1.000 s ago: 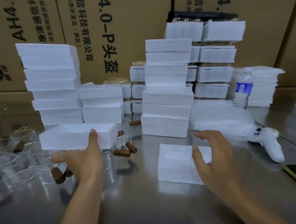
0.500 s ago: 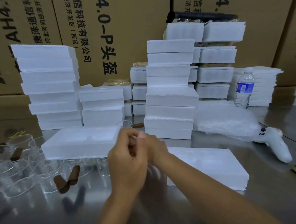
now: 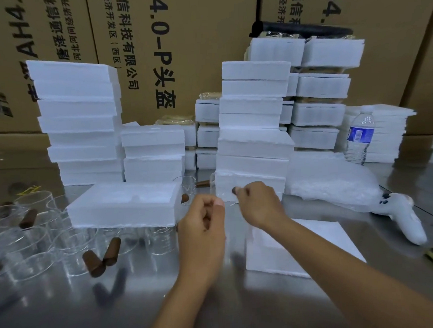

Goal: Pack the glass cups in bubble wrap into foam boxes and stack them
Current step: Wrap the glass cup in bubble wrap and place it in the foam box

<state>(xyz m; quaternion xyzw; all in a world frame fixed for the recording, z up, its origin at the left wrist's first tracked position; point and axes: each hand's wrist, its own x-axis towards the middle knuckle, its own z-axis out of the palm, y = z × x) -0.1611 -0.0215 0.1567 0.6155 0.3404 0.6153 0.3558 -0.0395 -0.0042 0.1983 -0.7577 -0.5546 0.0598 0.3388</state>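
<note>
The left hand (image 3: pixel 201 223) and right hand (image 3: pixel 261 201) had just drawn apart, fingers (image 3: pixel 219 202) curled, any hold unclear; the foam box (image 3: pixel 121 206) awaited glass cups (image 3: pixel 35 241).

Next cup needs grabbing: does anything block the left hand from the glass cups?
Partly: the open foam box sits on the glass cups nearest the left hand, covering them; others further left stand uncovered.

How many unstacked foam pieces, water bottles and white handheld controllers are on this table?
Unstacked foam pieces: 2
Water bottles: 1
White controllers: 1
Total: 4
</note>
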